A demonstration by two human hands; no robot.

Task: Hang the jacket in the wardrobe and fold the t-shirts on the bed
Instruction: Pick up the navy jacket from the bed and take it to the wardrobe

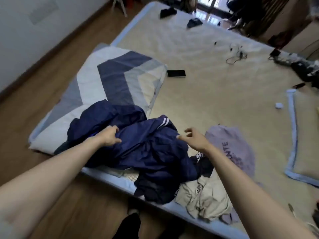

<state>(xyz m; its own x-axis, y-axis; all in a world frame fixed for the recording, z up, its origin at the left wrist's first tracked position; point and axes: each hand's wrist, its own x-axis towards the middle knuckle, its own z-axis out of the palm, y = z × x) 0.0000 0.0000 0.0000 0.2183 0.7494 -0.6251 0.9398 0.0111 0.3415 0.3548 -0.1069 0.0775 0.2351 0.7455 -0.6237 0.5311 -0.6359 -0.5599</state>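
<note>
left hand (110, 138) gripped the soft, slippery jacket (138, 145) at the bed's (215, 104) near edge, right hand (195, 139) hovering open-fingered.

We see a folded quilt (110, 87) with a dark blue chevron at the bed's left edge. A black phone (176, 73) lies face-up just beside its right corner. We note tangled cables (235, 56) farther back, and a small white object (278, 105) toward the right.

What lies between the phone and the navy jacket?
Head view: bare bed mat and the quilt's corner lie between phone and jacket.
</note>
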